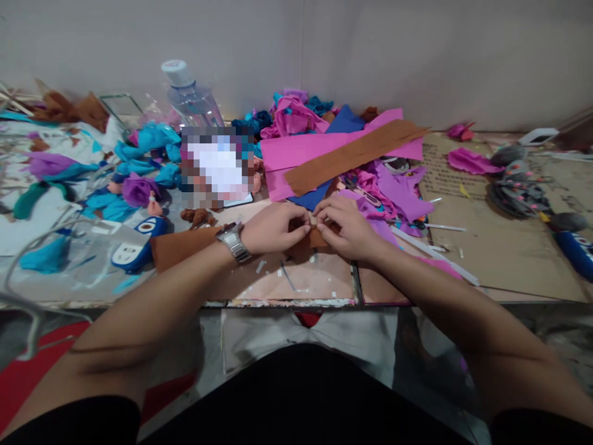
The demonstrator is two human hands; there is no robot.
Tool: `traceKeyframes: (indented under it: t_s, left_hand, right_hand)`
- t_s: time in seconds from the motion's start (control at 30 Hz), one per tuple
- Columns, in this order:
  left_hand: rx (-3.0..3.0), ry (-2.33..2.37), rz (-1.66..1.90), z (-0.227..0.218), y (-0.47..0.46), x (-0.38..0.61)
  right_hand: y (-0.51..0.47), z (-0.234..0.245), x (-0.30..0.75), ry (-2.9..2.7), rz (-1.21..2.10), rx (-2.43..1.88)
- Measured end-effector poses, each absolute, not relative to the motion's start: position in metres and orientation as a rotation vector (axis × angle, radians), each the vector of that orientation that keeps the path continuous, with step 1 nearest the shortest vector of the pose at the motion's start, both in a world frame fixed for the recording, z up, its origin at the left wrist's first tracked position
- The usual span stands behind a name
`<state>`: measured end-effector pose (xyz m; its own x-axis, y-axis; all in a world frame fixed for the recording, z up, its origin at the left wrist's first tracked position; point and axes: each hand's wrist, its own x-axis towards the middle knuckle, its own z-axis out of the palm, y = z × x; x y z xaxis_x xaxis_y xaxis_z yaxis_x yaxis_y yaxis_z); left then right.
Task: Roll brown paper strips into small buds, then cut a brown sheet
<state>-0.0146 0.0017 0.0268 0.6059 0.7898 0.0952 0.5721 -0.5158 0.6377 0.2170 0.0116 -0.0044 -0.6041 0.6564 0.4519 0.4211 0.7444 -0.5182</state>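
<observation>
My left hand [273, 227] and my right hand [345, 227] meet at the middle of the worktable [500, 259], fingers pinched together on a small piece of brown crepe paper [315, 236]. A metal watch [234, 242] sits on my left wrist. A larger brown sheet [178, 247] lies under my left forearm. Just beyond my hands lie a long brown paper strip [356, 154] and pink paper sheets [301, 151].
Blue and purple paper flowers [139, 179] crowd the left side, a clear water bottle [192, 99] stands behind them. Pink and purple scraps [398, 191] lie right of my hands. Dark tools [519, 191] and a blue object [577, 250] sit far right. The wall stands behind.
</observation>
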Motion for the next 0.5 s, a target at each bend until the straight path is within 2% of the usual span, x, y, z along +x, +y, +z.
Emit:
traceKeyframes:
  t_s: [0.2, 0.5]
  left_hand:
    - [2.313, 1.123, 0.407, 0.0302, 0.0049, -0.0181]
    - [2.424, 1.486, 0.381, 0.0236, 0.0088, -0.021]
  right_hand:
    - [0.0143, -0.0035, 0.2204, -2.326, 0.461, -0.824]
    - [0.0186, -0.0034, 0.2233, -2.34, 0.468, -0.85]
